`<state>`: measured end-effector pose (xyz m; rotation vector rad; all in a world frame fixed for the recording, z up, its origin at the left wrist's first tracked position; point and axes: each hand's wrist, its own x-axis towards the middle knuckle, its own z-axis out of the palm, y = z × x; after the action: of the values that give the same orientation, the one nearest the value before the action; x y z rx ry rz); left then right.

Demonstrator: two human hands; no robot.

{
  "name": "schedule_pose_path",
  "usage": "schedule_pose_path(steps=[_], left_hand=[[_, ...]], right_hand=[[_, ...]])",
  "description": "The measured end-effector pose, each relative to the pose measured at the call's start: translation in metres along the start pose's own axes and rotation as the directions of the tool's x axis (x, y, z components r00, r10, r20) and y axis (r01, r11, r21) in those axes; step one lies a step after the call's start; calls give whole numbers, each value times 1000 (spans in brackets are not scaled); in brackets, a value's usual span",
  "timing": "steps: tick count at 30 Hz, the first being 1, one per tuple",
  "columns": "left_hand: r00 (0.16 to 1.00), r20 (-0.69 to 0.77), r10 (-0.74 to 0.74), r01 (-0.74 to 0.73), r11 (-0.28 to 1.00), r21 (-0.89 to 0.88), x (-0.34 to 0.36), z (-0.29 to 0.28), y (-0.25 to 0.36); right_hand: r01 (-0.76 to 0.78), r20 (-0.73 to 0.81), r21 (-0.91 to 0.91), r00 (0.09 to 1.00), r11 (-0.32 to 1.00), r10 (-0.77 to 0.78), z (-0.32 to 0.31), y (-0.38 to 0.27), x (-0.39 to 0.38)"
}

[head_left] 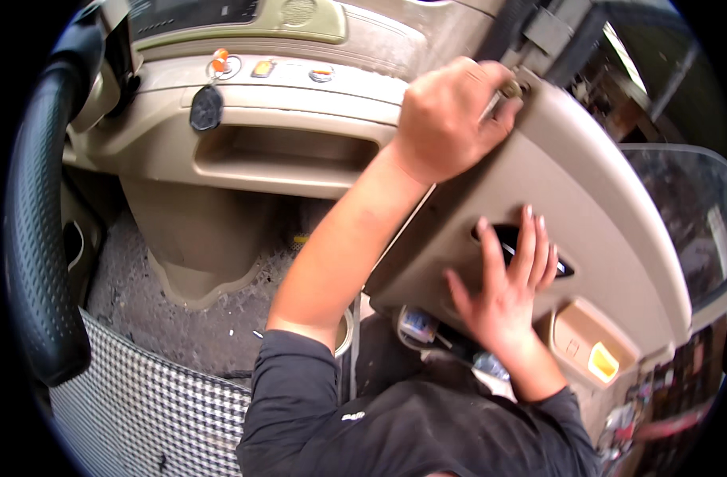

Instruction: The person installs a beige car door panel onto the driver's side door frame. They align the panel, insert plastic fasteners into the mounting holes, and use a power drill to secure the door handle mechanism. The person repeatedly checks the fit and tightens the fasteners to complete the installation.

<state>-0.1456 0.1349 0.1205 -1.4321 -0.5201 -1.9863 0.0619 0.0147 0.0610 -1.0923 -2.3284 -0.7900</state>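
Observation:
My left hand (451, 119) reaches up to the top front corner of a beige door panel (610, 215). Its thumb and fingers pinch a small, round, brass-coloured piece (512, 87) beside a dark hole in the panel; the exact kind is unclear. Lower down, my right hand (506, 294) lies against the panel with its fingers spread. Those fingers partly cover a dark recess (564, 266) that looks like the inner door handle's. Below it is a beige armrest pocket (590, 338) with a yellow patch inside.
A black steering wheel (46, 215) stands at far left, by a checked seat (165, 397). A key ring with a black fob (206, 108) hangs from the beige dashboard (300, 99). Below the door panel, a bin (417, 326) holds small items. Door glass (681, 215) is at right.

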Motion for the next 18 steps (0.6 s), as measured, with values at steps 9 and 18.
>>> schedule_pose_path(steps=[9,18], left_hand=[[507,-84,-858,520,382,-764,-80,-47,69],[440,-303,-845,795,524,-307,-257,-49,144]], right_hand=[[114,36,-192,993,975,-109,-3,14,24],[659,313,-228,747,717,-587,-20,21,84]])
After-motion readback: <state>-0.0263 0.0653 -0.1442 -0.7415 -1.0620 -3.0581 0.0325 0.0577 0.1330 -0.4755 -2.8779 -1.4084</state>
